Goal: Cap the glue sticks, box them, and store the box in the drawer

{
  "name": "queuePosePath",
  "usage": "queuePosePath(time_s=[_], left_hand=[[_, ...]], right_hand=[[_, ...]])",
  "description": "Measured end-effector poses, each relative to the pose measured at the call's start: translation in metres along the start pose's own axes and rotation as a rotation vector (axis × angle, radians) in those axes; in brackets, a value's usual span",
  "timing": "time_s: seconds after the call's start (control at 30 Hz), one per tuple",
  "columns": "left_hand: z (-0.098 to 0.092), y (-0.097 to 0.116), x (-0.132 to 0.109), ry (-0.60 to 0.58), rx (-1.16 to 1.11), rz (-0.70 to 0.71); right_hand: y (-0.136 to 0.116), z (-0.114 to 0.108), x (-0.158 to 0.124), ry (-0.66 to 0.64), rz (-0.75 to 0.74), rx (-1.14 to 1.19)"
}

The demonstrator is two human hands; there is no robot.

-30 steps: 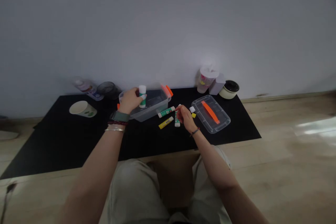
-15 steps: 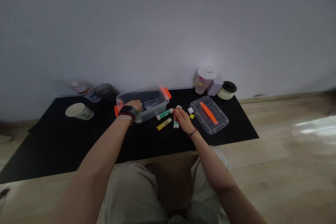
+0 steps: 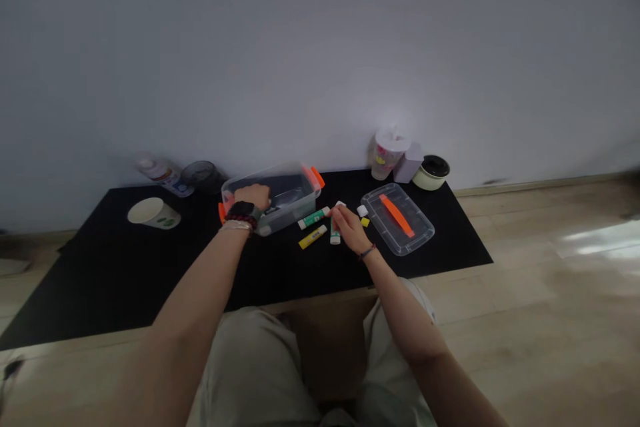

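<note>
My left hand point(image 3: 254, 196) reaches down into a clear plastic box point(image 3: 290, 215) with orange latches. Its fingers are curled; the box wall and the hand itself hide what they hold, if anything. My right hand point(image 3: 347, 225) is over a green-and-white glue stick point(image 3: 335, 237), fingers pressed together, with anything between them hidden. Just left of it lie another green-and-white glue stick point(image 3: 314, 217) and a yellow glue stick point(image 3: 313, 237). A white cap point(image 3: 362, 211) and a yellow cap point(image 3: 365, 221) rest to its right.
The clear lid point(image 3: 417, 223) with an orange handle lies on the right of the black table point(image 3: 280, 280). Along the wall stand a bottle point(image 3: 167, 177), a dark cup point(image 3: 203, 177), a lidded tumbler point(image 3: 387, 157), a pale box point(image 3: 409, 163) and a black-topped bowl point(image 3: 431, 175). A paper cup point(image 3: 155, 213) lies left.
My left hand has shifted slightly up and deeper into the box, and the white thing beside its fingers is out of sight. The right hand has hardly moved.
</note>
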State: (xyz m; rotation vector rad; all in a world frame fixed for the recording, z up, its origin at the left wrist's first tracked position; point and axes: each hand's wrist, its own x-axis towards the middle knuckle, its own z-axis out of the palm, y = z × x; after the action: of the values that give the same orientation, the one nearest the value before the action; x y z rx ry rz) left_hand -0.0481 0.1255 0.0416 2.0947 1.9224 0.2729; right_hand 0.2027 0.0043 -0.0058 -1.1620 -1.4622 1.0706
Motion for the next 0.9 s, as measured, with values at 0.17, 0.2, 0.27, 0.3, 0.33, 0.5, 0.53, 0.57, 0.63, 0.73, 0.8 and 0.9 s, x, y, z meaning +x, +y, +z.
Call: queuePosePath(time_s=[0.17,0.2,0.27,0.3,0.33,0.5,0.53,0.57,0.63,0.73,0.8,0.9], left_hand=[[0.002,0.028,-0.039,0.391,-0.025,0.129],[0.008,0.034,-0.051,0.458,-0.081,0.166],[0.025,0.044,-0.075,0.475,-0.186,0.241],[0.035,0.049,-0.086,0.449,-0.234,0.271],[0.046,0.052,-0.095,0.411,-0.278,0.297],[0.086,0.058,-0.12,0.271,-0.373,0.374],[0.09,0.057,-0.12,0.254,-0.371,0.383],[0.092,0.055,-0.12,0.237,-0.367,0.386],[0.094,0.052,-0.117,0.204,-0.359,0.38],[0.097,0.048,-0.112,0.177,-0.377,0.368],[0.098,0.047,-0.11,0.156,-0.401,0.368],[0.098,0.048,-0.11,0.115,-0.416,0.366]], right_hand=[[0.002,-0.01,0.004,0.135,0.115,-0.393],[0.002,-0.011,0.004,0.13,0.163,-0.499],[0.002,-0.013,0.004,0.082,0.26,-0.701],[0.003,-0.013,0.004,0.047,0.3,-0.787],[0.003,-0.012,0.003,0.011,0.333,-0.859],[0.007,-0.001,0.001,-0.155,0.44,-1.003],[0.008,0.001,0.002,-0.177,0.457,-1.01],[0.008,0.003,0.002,-0.194,0.473,-1.014],[0.009,0.005,0.003,-0.215,0.504,-1.011],[0.01,0.006,0.004,-0.23,0.521,-0.986],[0.01,0.006,0.004,-0.233,0.519,-0.98],[0.011,0.006,0.002,-0.25,0.526,-0.982]])
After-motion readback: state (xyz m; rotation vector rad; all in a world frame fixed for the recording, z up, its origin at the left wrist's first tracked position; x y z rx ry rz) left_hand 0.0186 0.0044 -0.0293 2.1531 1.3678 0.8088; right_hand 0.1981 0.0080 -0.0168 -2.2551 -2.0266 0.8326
